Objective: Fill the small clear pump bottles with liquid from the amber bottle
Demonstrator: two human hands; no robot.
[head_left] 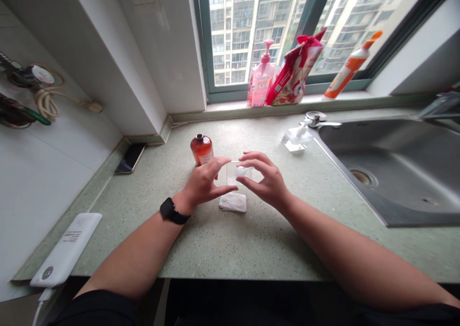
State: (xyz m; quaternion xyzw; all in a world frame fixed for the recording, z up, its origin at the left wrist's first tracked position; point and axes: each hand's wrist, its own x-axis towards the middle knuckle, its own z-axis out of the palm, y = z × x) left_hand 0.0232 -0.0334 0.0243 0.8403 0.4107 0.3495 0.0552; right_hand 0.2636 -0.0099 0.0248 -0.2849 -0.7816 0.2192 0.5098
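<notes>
Forearms [132,259] stretched over counter [215,249]. Clear container [232,173] framed between left hand [204,182] and right hand [269,180], fingers curved, parted; grip on it cannot be told. Tissue [233,203] placed just in front, red bottle [201,147] behind left hand.

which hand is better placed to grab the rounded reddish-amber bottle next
Probably the left hand: the rounded reddish-amber bottle stands close to it, while the right hand is farther off, by the clear square container.
</notes>
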